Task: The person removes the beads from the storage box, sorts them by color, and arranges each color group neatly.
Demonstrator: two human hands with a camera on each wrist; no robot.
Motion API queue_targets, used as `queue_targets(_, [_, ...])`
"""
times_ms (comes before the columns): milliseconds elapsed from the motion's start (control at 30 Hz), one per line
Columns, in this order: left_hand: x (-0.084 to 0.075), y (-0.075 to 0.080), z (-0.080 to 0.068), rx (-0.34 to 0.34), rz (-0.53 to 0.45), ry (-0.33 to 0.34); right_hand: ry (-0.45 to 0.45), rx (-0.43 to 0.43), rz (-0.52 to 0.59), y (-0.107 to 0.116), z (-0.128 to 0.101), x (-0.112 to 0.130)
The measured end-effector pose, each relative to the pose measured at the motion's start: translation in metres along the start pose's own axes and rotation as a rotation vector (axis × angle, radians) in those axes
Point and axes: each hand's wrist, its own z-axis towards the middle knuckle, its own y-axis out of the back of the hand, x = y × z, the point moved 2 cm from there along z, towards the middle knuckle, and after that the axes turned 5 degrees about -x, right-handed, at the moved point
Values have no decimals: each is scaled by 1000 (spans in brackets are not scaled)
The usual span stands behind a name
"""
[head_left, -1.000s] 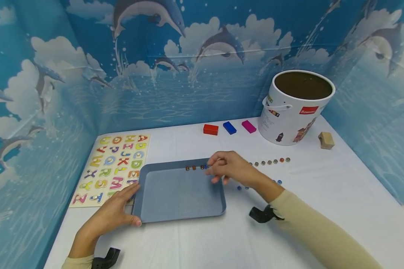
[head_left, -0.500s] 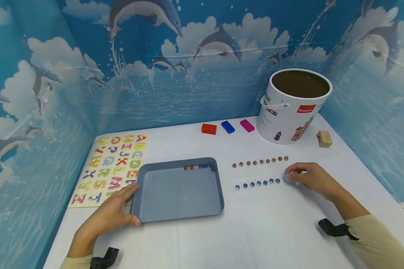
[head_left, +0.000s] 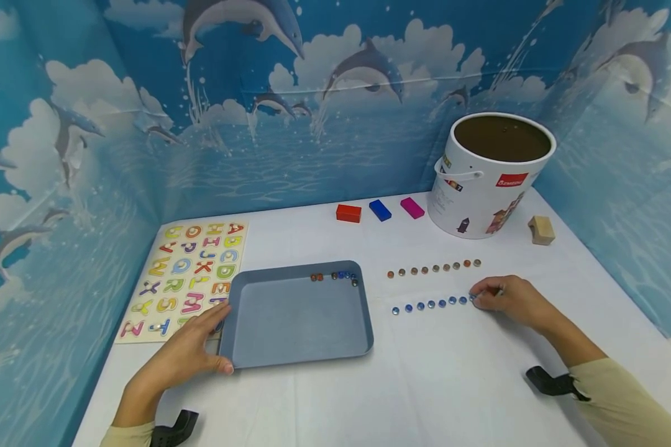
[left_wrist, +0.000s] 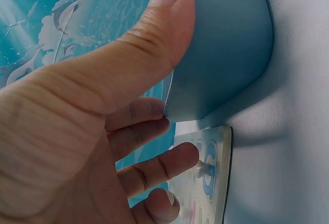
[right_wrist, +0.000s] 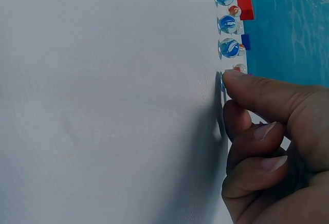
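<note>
My right hand (head_left: 511,302) pinches a blue glass marble (head_left: 472,298) between thumb and index finger at the right end of a row of blue marbles (head_left: 431,304) on the white table. In the right wrist view the thumb (right_wrist: 257,91) mostly covers that marble. Behind this row runs a second one of brown and orange marbles (head_left: 425,270). My left hand (head_left: 187,347) rests against the left side of a grey-blue tray (head_left: 302,326), its thumb by the near corner and its fingers spread. Several small marbles (head_left: 341,274) lie along the tray's far wall.
A letter puzzle board (head_left: 181,279) lies left of the tray, partly behind my left hand. At the back stand red (head_left: 348,213), blue (head_left: 380,210) and magenta (head_left: 412,208) blocks beside a white bucket (head_left: 475,202). A wooden arch block (head_left: 541,230) sits at the right.
My right hand has gone from the tray's far right corner to the right end of the blue row, setting a blue marble down there. The left hand has stayed at the tray.
</note>
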Motion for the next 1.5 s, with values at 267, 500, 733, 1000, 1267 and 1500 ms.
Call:
queue_targets(267, [1, 0, -2, -2, -2, 2, 13, 10, 5, 2, -1, 1])
queue_targets(500, [0, 4, -3, 2, 1, 1, 34, -86, -10, 13, 4, 51])
queue_targets(733, [1, 5, -3, -5, -6, -1, 40, -19, 402, -25, 29, 164])
queue_targets(1000, [1, 2, 0, -3, -2, -5, -144, 256, 822, -115, 44, 236])
queue_targets(1267, [2, 2, 1, -4, 5, -17, -222, 301, 739, -148, 65, 250])
queue_targets(1500, [3, 0, 1, 10, -18, -2, -155, 331, 561, -154, 72, 254])
